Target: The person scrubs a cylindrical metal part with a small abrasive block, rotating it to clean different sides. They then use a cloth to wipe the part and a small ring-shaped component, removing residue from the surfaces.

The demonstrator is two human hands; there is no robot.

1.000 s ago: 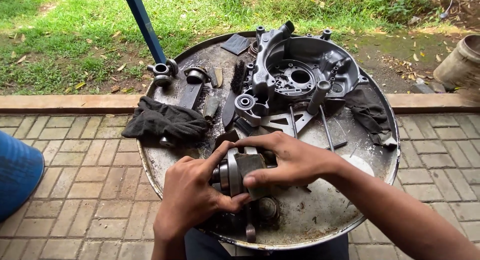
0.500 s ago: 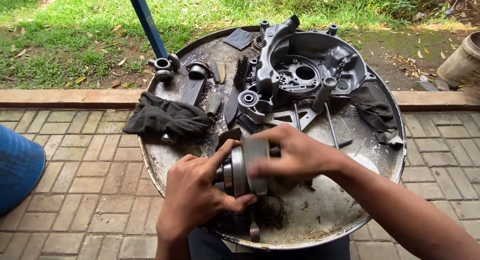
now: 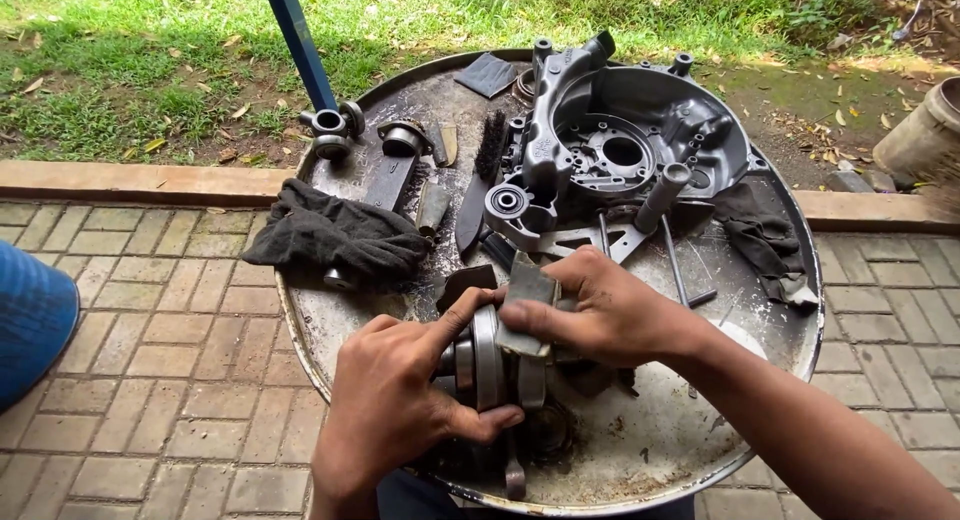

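Note:
My left hand grips a round metal crankshaft part with disc-shaped webs, holding it on edge over a big round metal tray. Pressed flat on the rim of that part is a small grey piece of sandpaper, held by my right hand. The lower end of the part and a rod below it are partly hidden by my left palm.
On the tray lie a dark engine crankcase half, a black rag, a second dark rag, a wire brush, bushings and loose tools. A blue post rises at the tray's far edge. A blue object is at left on the brick paving.
My right hand has shifted from wrapping the part to pressing the sandpaper on its rim. The part has turned a little in my left hand; the camera has moved closer.

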